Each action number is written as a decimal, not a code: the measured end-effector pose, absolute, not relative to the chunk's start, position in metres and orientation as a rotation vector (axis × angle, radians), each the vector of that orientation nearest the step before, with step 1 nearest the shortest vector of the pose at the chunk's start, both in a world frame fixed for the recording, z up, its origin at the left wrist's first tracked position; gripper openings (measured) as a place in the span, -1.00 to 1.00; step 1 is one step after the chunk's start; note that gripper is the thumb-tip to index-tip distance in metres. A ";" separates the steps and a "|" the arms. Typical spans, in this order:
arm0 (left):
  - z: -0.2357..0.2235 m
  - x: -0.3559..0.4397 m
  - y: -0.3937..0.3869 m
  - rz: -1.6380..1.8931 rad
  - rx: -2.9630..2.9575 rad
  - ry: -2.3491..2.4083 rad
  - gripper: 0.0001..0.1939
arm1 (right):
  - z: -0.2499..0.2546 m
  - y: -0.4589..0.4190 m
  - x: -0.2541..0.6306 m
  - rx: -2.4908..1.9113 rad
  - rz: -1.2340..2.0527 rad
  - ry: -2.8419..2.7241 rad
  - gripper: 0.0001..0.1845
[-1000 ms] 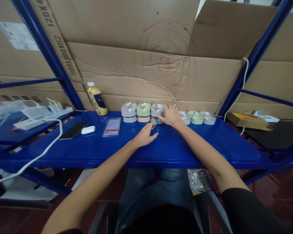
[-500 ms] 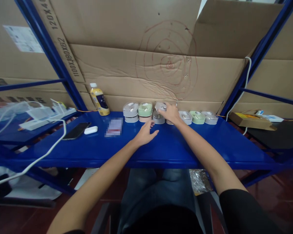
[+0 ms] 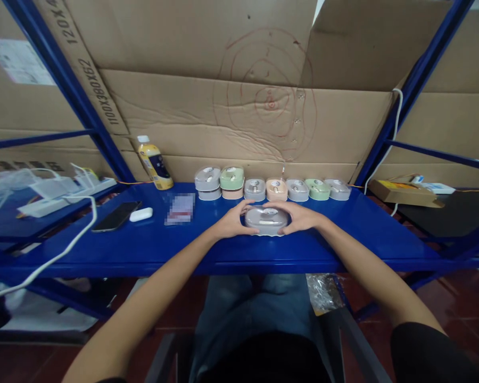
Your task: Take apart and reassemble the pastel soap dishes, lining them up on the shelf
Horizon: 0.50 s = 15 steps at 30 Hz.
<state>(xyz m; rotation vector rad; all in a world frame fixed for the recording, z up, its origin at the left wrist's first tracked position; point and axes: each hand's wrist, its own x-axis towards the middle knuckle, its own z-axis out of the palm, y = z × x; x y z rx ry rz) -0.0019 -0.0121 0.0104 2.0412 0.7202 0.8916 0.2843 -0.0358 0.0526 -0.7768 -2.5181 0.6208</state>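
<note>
Hands close around a grey oval container (image 3: 266,220), left hand (image 3: 233,223) on one end and right hand (image 3: 300,217) on the other, holding it snugly between curved fingers. It sits on the blue metal shelf (image 3: 83,250), just in front of a row of pastel containers (image 3: 271,190).

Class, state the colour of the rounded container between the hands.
Rounded container: pale grey, best in the head view.
</note>
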 end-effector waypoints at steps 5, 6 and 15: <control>0.015 0.001 -0.019 0.905 2.241 0.751 0.01 | 0.050 -0.043 0.266 -0.970 0.339 -2.505 0.05; 0.016 0.001 -0.019 0.904 2.266 0.753 0.01 | 0.050 -0.043 0.264 -0.977 0.299 -2.493 0.02; 0.017 -0.004 -0.018 0.807 2.531 0.806 -0.48 | 0.064 -0.022 0.315 -1.123 0.342 -2.065 -0.40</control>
